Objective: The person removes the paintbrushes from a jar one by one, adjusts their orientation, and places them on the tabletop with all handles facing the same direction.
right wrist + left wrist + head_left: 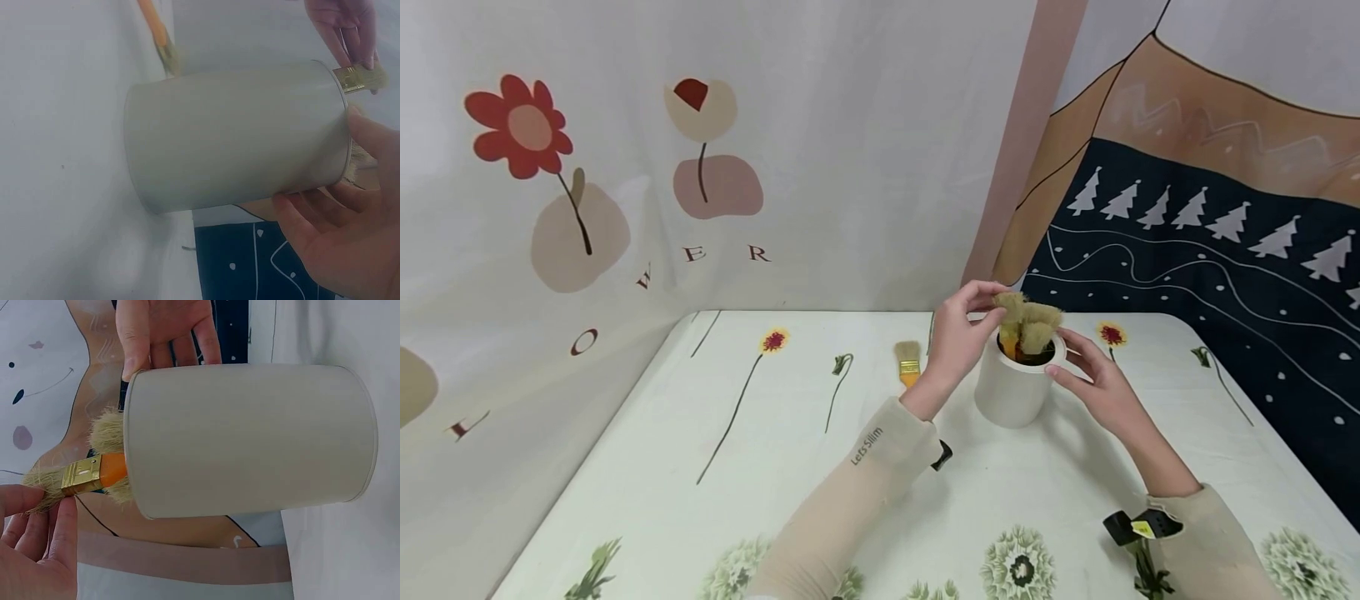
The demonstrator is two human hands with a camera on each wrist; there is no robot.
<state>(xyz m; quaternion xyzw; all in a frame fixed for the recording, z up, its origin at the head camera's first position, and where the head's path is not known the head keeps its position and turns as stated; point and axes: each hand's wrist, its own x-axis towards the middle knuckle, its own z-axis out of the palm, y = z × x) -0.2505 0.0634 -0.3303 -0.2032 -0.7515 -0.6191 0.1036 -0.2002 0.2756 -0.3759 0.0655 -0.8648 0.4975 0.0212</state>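
Note:
A white cylindrical pot (pixel 1009 393) stands upright on the table toward the right. Several paintbrushes (pixel 1037 327) are in it, bristles up, their lower handles hidden inside. My left hand (pixel 957 340) pinches the pale bristles of one paintbrush (pixel 82 475) between thumb and fingers. That brush's gold ferrule and the top of its orange handle show above the rim in the left wrist view. On the pot's other side my right hand (pixel 1099 382) holds the pot near its rim, thumb on the near side and fingers around the right.
Another paintbrush (pixel 907 362) with an orange handle lies on the table left of the pot, partly behind my left forearm. A flower-printed white cloth (pixel 647 467) covers the table. Printed curtains (pixel 850 150) hang along its back and right edges.

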